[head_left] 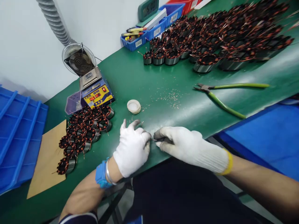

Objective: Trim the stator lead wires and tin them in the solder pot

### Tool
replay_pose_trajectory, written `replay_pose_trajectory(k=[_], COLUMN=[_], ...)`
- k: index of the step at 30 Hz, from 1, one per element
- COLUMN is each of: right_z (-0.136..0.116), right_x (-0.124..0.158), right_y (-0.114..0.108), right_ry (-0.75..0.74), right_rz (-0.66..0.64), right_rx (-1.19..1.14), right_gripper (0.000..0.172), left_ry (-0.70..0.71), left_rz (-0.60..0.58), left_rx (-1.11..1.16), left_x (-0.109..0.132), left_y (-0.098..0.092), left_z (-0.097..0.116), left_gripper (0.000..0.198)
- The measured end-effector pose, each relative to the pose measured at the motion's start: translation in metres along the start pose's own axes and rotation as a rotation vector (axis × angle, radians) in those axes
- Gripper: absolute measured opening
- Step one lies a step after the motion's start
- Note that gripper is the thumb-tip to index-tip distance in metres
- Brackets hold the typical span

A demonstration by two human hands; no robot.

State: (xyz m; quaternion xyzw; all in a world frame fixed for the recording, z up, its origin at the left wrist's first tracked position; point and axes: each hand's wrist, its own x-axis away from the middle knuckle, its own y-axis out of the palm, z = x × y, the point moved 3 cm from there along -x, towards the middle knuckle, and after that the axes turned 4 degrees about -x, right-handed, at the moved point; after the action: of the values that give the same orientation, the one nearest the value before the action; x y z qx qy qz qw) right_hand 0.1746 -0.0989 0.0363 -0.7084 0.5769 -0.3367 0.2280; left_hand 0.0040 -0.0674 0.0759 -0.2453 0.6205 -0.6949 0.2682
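Note:
White gloves cover both of my hands, which meet near the front edge of the green table. On my left hand (133, 148) the thumb and index finger are pressed together, while other fingers stretch toward the table top. My right hand (188, 147) has its fingertips closed in a pinch, facing the left fingertips. A short, thin, light piece like a wire end shows in the narrow gap between the hands; whatever else they hold is hidden. Just beyond my left fingers lies a small round whitish tin (134, 106). Tiny wire clippings (171, 98) are scattered past the hands.
Green-handled cutting pliers (224, 93) lie spread at right. Copper-wound stator cores (90, 134) stand at left beside a solder pot (95, 88) and brown cardboard (48, 161). Many more stators (205, 62) fill the back right. Blue bins (133, 43) line the wall; a blue crate (18, 137) stands far left.

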Motion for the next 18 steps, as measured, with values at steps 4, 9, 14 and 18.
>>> replay_pose_trajectory(k=[4, 9, 14, 18], right_z=[-0.001, -0.002, 0.001, 0.009], right_x=[-0.006, -0.010, -0.003, 0.004], right_y=[0.005, 0.008, 0.022, 0.020], right_ry=[0.040, 0.071, 0.148, -0.037], right_rz=[-0.005, 0.029, 0.006, 0.127], right_rx=[-0.207, -0.439, -0.561, -0.338], right_gripper=[0.020, 0.018, 0.023, 0.024], left_ry=[-0.046, -0.088, -0.118, -0.137], left_rz=[0.040, 0.063, 0.120, 0.129], left_rx=[0.096, 0.172, 0.172, 0.141], left_x=[-0.003, -0.005, -0.006, -0.007], left_y=[0.013, 0.016, 0.020, 0.021], left_z=[-0.006, -0.010, -0.011, -0.011], left_gripper=[0.017, 0.012, 0.009, 0.009])
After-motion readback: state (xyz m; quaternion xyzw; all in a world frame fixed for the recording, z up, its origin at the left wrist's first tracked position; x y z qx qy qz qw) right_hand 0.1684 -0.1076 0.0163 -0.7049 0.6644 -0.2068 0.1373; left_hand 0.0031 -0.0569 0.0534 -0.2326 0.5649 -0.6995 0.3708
